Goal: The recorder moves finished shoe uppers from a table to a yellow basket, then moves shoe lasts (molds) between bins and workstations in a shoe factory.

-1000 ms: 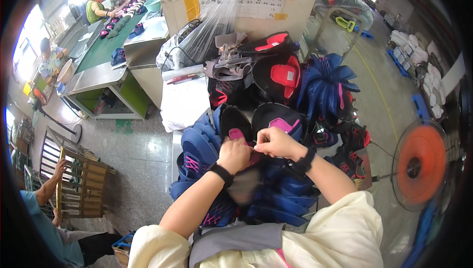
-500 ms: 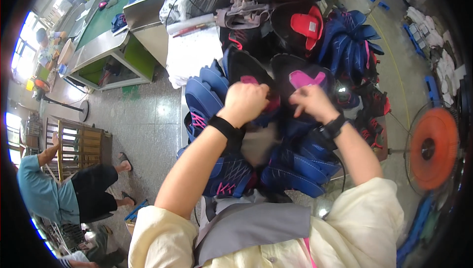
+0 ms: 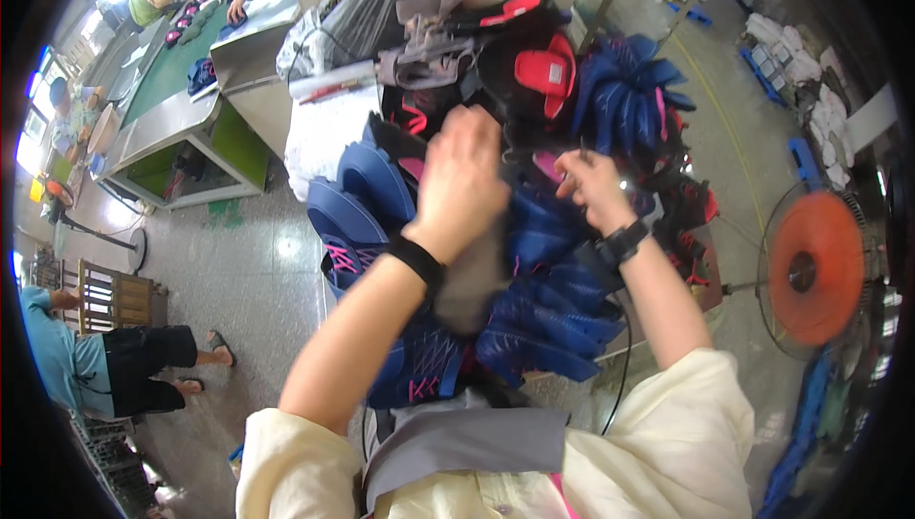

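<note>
My left hand point(image 3: 464, 181), smeared by motion, is over the middle of the pile of shoe uppers, back upward; its fingertips are hidden. To its right, my right hand point(image 3: 593, 190) has its fingers curled together beside a pink lining patch point(image 3: 548, 165); anything pinched there is too small to make out. Navy blue shoe uppers point(image 3: 367, 190) with pink lacing are stacked left of my left hand. More blue uppers point(image 3: 548, 324) lie fanned out below my hands. A black upper with a red inner patch point(image 3: 545, 78) sits beyond them.
Blue uppers point(image 3: 624, 95) lie bunched at the far right, past a white cloth point(image 3: 324, 138) and grey strap pieces point(image 3: 424, 52). An orange fan point(image 3: 810, 266) stands to the right. At left are a metal-topped bench point(image 3: 157, 133) and a person in a blue shirt point(image 3: 71, 352).
My left hand has moved up and away from the dark upper with pink lining. My right hand stays near its place, fingers still curled. The view has shifted, moving the pile leftward.
</note>
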{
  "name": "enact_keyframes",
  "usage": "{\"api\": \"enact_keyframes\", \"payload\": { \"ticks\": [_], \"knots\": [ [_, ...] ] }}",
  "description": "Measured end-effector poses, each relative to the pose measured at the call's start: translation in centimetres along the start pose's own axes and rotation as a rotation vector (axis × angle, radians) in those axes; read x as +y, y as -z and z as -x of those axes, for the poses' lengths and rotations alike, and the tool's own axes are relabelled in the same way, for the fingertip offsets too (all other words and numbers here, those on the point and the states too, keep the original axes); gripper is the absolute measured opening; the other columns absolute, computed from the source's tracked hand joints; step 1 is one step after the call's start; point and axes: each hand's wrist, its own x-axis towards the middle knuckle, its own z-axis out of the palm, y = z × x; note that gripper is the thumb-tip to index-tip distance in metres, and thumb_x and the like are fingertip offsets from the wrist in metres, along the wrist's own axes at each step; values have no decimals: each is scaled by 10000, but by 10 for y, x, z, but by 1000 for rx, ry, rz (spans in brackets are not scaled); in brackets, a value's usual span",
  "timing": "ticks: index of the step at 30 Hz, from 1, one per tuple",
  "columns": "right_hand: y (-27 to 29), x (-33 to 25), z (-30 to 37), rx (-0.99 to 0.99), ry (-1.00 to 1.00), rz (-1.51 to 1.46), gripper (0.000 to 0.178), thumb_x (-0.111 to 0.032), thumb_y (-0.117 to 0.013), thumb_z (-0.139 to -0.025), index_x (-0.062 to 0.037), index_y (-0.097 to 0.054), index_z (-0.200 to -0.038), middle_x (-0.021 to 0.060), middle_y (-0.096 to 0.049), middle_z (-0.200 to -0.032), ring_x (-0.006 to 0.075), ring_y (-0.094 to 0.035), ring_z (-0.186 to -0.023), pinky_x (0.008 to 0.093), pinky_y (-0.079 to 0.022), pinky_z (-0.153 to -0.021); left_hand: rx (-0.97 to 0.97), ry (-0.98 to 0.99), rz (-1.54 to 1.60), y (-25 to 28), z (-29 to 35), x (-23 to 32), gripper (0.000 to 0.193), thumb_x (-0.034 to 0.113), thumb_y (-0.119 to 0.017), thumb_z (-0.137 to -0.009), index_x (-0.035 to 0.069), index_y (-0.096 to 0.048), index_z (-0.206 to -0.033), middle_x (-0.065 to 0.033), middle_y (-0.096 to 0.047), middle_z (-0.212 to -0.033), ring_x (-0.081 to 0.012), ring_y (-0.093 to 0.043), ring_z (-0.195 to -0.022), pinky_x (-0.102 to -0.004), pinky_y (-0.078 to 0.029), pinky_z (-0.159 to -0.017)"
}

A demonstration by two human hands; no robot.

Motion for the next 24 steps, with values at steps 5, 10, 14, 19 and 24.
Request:
{"api": "enact_keyframes", "payload": {
  "ticks": [5,10,14,19,24],
  "knots": [
    [3,-18,29,-70,175,-114,188,-174,-535,-852,-42,-557,-720,16,-524,-607,69,-461,-416,186,-279,-360,-169,-41,396,-82,20,62,567,201,-710,-639,37,-471,-1127,-148,-444,-1156,-366,-374,-1130,-413,-353,-944],
    [-11,-133,116,-210,852,-263,184,-141,-501,-867,-12,-537,-740,49,-525,-669,82,-449,-426,180,-278,-370,-402,92,208,-102,38,33,369,194,-618,-727,42,-521,-1048,-124,-510,-1041,-323,-396,-1099,-372,-373,-923],
    [31,-176,133,10,576,97,266,-242,-453,-896,-18,-539,-780,62,-564,-665,86,-500,-451,155,-299,-398,-220,0,238,-55,22,61,541,232,-624,-728,-41,-428,-1152,-202,-401,-1223,-367,-306,-1205,-382,-340,-967],
    [-4,-39,143,-560,-396,-24,157,-145,-451,-881,1,-507,-869,110,-615,-824,182,-644,-698,170,-370,-392,-1121,-285,213,46,95,44,463,315,-624,-717,70,-532,-1098,-127,-448,-1206,-320,-340,-1201,-351,-365,-911],
    [-86,85,174,-688,-188,322,231,-180,-461,-858,41,-525,-883,160,-559,-996,257,-607,-822,298,-463,-515,-869,-399,-148,94,212,14,482,347,-621,-707,275,-521,-1173,-21,-353,-1353,-233,-253,-1283,-508,-214,-990]
  ]
}}
